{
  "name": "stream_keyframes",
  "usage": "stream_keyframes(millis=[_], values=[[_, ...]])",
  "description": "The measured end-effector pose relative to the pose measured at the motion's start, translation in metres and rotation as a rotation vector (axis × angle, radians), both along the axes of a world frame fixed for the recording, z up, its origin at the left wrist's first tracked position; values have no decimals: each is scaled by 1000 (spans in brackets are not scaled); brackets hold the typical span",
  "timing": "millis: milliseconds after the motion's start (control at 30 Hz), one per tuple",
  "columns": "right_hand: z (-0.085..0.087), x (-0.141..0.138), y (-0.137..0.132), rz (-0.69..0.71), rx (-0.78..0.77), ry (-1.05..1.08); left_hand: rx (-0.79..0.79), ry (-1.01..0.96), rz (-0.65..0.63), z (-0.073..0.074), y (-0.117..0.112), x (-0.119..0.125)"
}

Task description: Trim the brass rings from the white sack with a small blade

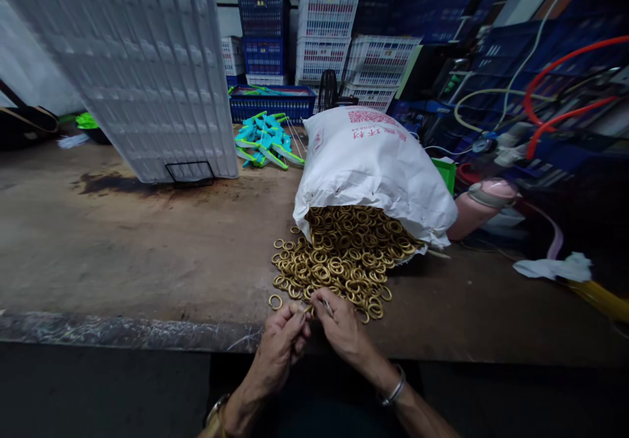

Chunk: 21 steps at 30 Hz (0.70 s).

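Gold-coloured metal rings (pixel 339 267) spill in a heap from the mouth of a white woven sack (pixel 368 159) lying on its side. At the front of the heap, near the table edge, my two hands almost meet. My left hand (pixel 284 336) is closed in a pinch on a gold ring (pixel 308 309), which shows only in part between the hands. My right hand (pixel 343 325) is also closed, its fingertips around a small greyish piece too small to name. One loose ring (pixel 276 301) lies beside my left fingers.
A tall ribbed translucent panel stack (pixel 147 77) stands on the worn table (pixel 122 248) at left. Turquoise and green pieces (pixel 268 139) lie behind, before stacked crates (pixel 324 25). A pink bottle (pixel 484 208) and a red hose (pixel 533 90) are at right.
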State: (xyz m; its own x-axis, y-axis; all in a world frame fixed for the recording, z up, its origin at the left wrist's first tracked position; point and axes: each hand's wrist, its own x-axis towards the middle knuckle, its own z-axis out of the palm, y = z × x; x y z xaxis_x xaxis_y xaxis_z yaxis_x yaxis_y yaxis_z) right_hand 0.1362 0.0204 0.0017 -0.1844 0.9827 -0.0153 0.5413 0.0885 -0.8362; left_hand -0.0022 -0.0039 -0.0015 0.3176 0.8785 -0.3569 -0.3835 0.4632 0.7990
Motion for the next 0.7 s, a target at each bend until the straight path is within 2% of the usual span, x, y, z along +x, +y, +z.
stream_keyframes(millis=[100, 167, 500, 700], values=[[-5, 1, -6, 86, 73, -211, 21, 17, 10, 0, -1, 0], [-7, 1, -10, 127, 105, -277, 14, 35, 15, -1, -1, -1], [-8, -1, -12, 132, 133, -379, 28, 127, 58, -4, -1, 0], [-6, -1, -12, 168, 95, -432, 117, 146, 50, -8, -5, -3]])
